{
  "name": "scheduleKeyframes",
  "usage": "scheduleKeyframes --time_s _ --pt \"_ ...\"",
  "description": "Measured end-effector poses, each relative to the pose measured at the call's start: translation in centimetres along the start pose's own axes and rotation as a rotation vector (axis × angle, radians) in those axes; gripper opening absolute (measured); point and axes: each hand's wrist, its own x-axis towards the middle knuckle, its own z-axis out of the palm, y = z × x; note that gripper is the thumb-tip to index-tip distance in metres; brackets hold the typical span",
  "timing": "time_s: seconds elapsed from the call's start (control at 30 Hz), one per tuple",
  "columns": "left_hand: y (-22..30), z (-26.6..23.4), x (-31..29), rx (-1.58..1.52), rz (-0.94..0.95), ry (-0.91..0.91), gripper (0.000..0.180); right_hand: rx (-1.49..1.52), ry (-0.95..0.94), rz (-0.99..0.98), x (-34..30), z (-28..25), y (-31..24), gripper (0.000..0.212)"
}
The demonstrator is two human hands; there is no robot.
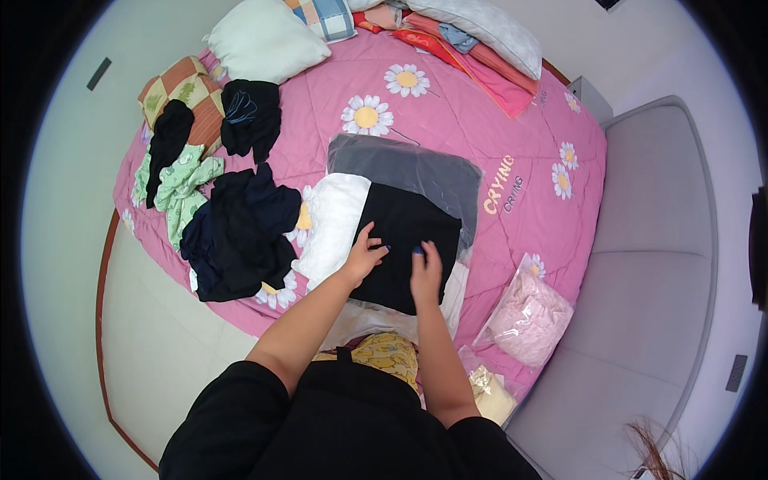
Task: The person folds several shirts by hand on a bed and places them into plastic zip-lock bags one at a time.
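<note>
A folded black garment [400, 212] lies flat in front of me on the bed. My left hand [368, 254] rests on its left part with the fingers apart. On its right part lies my right hand [426, 268], fingers stretched out and holding nothing. White folded fabric [332, 224] sticks out from under the garment's left side. Beneath and beyond them is a clear plastic bag with dark grey cloth [400, 156] inside. More clear plastic and pale fabric shows along the near edge, partly hidden by my arms.
The bed has a pink quilt [456, 104] with daisies. Rumpled dark clothes [240, 232] and green patterned cloth [184, 188] lie at left. Bagged pink fabric [528, 316] and a bagged yellow item [490, 392] lie at right, by the grey headboard [648, 264]. Pillows [268, 40] sit at the far end.
</note>
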Motion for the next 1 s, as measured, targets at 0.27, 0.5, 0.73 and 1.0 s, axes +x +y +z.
scheduleKeyframes --time_s 0.27,0.5,0.73,1.0 --pt "-1.6 2.2 1.8 0.574 0.609 0.128 0.066 -0.171 -0.029 -0.05 2.2 -6.2 8.3 0.032" --pt "-1.8 1.6 2.5 0.654 0.497 0.143 0.066 -0.244 -0.03 -0.127 9.6 -4.1 10.0 0.031" --pt "-3.6 0.9 3.8 0.451 0.415 0.112 0.07 -0.032 -0.278 0.056 15.7 -4.7 14.0 0.028" --pt "-2.6 1.5 3.7 0.305 0.233 0.023 0.069 0.254 -0.504 0.559 19.6 -7.2 14.9 0.023"
